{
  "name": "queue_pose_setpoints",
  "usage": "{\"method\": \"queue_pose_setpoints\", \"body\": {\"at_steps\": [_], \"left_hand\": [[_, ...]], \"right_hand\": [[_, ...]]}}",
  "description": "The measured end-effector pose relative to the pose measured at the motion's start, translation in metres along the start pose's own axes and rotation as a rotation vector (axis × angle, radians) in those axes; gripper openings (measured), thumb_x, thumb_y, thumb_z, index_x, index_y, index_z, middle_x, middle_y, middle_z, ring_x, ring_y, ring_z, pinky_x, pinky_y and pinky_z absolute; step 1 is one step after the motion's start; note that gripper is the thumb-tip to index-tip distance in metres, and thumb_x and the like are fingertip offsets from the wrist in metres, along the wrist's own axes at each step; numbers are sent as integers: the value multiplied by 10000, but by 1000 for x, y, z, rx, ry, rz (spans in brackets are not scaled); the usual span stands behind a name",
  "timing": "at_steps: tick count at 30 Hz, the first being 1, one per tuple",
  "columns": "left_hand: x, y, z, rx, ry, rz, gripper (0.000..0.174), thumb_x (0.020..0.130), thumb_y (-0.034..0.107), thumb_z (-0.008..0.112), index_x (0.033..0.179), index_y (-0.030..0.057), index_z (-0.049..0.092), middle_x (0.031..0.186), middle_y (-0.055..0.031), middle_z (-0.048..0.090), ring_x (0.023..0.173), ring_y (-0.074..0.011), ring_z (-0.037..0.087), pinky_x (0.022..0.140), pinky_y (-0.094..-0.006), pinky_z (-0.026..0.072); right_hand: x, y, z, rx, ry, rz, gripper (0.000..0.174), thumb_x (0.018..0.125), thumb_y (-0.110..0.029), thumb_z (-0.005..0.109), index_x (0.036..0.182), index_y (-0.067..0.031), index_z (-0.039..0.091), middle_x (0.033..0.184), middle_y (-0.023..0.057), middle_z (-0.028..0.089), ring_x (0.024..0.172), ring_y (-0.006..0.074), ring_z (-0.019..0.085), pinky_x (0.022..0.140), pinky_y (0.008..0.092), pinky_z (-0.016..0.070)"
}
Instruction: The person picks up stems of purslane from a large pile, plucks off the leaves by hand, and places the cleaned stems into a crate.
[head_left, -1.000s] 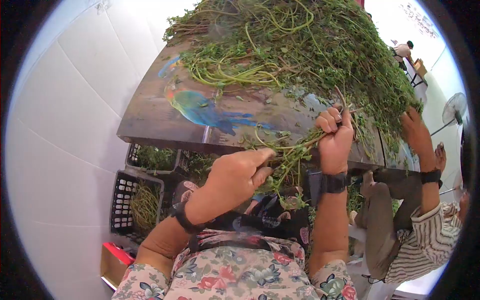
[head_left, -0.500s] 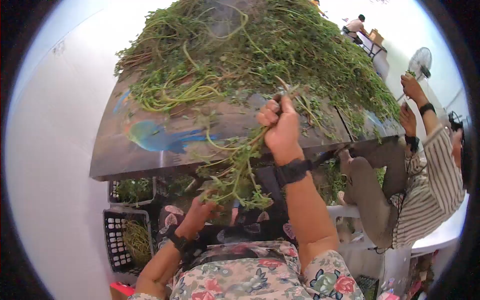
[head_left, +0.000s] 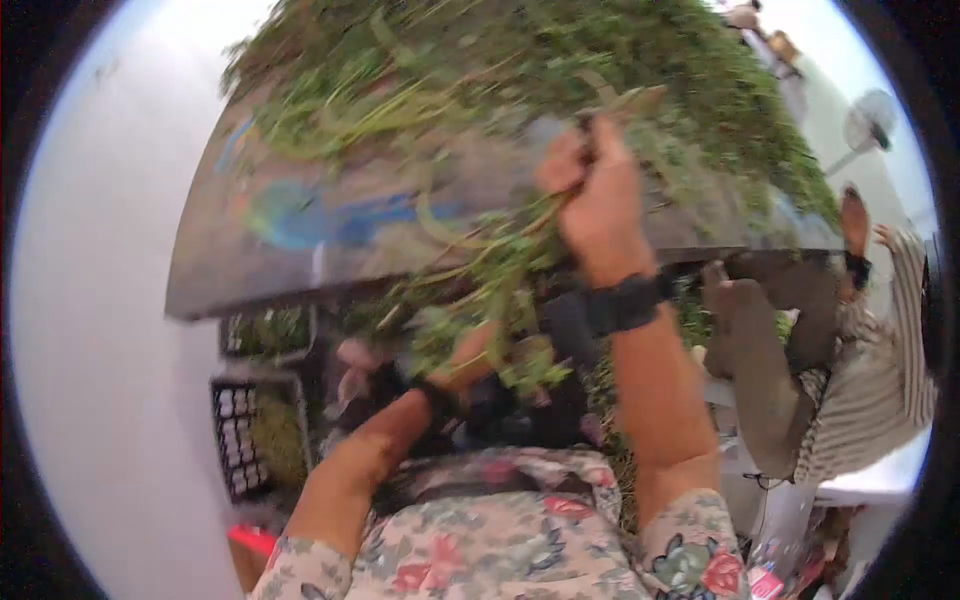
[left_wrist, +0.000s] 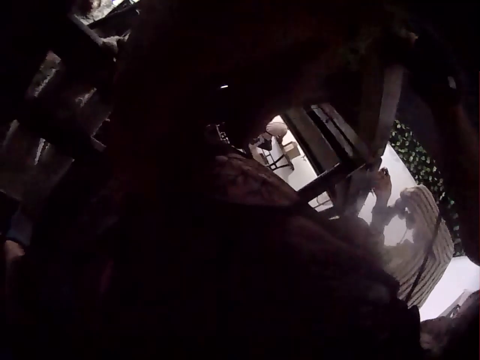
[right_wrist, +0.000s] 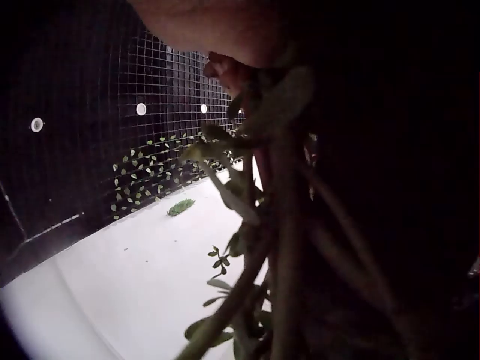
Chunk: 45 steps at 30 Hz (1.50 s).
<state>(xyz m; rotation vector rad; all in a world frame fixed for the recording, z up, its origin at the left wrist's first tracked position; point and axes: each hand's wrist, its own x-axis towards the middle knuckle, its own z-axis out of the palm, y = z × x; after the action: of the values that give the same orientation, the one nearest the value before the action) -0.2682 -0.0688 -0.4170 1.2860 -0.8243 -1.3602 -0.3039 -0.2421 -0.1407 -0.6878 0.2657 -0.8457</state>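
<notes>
In the head view my right hand (head_left: 600, 205) grips a bunch of leafy green stems (head_left: 500, 270) over the table's near edge. Thick cut ends poke out above the fist, while small rounded leaves hang down toward my lap. The right wrist view shows the stems (right_wrist: 285, 225) close up, below part of the hand. My left hand (head_left: 472, 358) is low in front of the table edge, blurred and partly hidden behind the hanging leaves; I cannot tell how its fingers lie. The left wrist view is mostly dark.
A big heap of greens (head_left: 640, 60) covers the back of the painted table (head_left: 230, 270). Black crates (head_left: 232, 440) holding greens stand below at the left. Another person in a striped shirt (head_left: 860, 390) sits at the right, with a standing fan (head_left: 870, 120) beyond.
My left hand has let go of the stem tips, dropped toward my lap, then come up behind the leaves. My right hand still grips the bunch; the head view has shifted and blurred.
</notes>
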Motion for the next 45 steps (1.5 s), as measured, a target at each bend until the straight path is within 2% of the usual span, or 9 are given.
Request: {"method": "queue_pose_setpoints", "body": {"at_steps": [3,10,18,21,24,30,38,43,45], "left_hand": [[6,-45,-9,337,168,69,355,845,333,518,1053,45,528,1019,-189,565,980,-322,532,826,-401,416],[8,-11,43,-214,239,85,325,777,148,605,1064,22,521,1032,-212,553,998,-362,514,816,-419,418],[1,9,60,542,88,370,321,749,154,602,1035,21,541,939,-215,570,870,-400,549,746,-431,444],[-14,51,72,294,194,97,305,749,129,592,1025,7,543,923,-217,544,895,-400,529,766,-442,440],[1,21,73,480,559,527,277,748,96,569,1013,16,552,881,-198,545,882,-382,532,767,-431,446],[13,-15,78,-26,134,221,347,738,84,585,1065,1,509,995,-200,529,956,-381,505,805,-426,432],[14,36,80,284,462,643,212,732,34,561,943,18,573,829,-211,583,793,-381,562,716,-435,458],[-4,52,82,498,291,601,151,699,77,582,833,7,594,710,-205,580,629,-377,554,614,-421,457],[-28,79,94,357,-75,542,170,682,91,573,823,-3,593,729,-206,580,658,-372,563,606,-427,447]], "right_hand": [[-1,2,1,-13,21,-39,265,937,-272,388,745,-90,374,620,8,389,487,114,318,461,287,297],[-5,-1,9,-74,56,-48,243,955,-234,370,775,-71,375,655,-8,329,507,81,285,470,249,266],[0,-3,2,-92,-31,-55,209,943,-241,390,800,-88,388,653,5,372,498,90,289,463,252,255],[1,-5,0,-101,-68,-38,220,945,-243,395,786,-91,389,654,4,376,496,83,292,465,253,252],[1,-5,-1,-104,-77,-24,225,943,-243,402,779,-88,389,655,0,376,495,77,293,464,251,249],[1,-4,-2,-126,-74,-34,219,934,-232,413,774,-85,384,657,9,384,497,85,300,463,253,254],[4,-3,-3,-119,-78,-38,224,914,-231,461,768,-90,367,660,13,393,496,91,311,459,256,259],[2,-3,0,-172,-44,-47,214,912,-218,461,770,-96,358,659,10,381,504,90,315,465,257,265],[2,-2,3,-188,-39,-74,208,914,-217,458,777,-93,362,663,9,380,505,91,316,466,258,266]]}}
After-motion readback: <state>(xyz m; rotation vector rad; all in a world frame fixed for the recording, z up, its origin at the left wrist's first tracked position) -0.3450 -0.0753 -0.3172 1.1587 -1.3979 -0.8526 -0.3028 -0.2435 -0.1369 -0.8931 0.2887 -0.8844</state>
